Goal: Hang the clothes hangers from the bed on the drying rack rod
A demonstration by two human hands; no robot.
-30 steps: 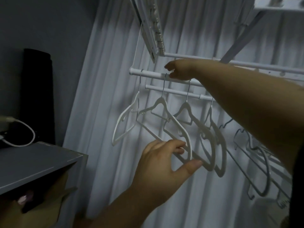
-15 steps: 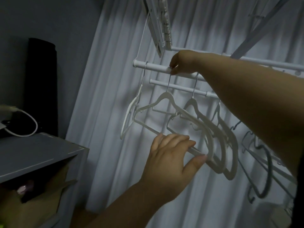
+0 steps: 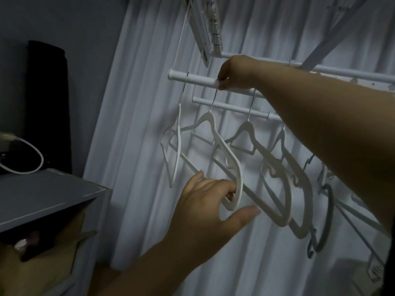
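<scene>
Both gripped one hanger: right hand pinching its hook onto the rod, left hand its shoulder; release seemed next.

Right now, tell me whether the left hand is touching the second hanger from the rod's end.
Touching. The head view shows the left hand hooking its fingers round the hanger at its lower corner.

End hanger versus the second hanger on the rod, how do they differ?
The end hanger hangs edge-on; the second hanger tilts, showing its face. No hand touches the end hanger; the left hand grips the second hanger's lower corner and the right hand pinches its hook. Both are white with metal hooks.
</scene>
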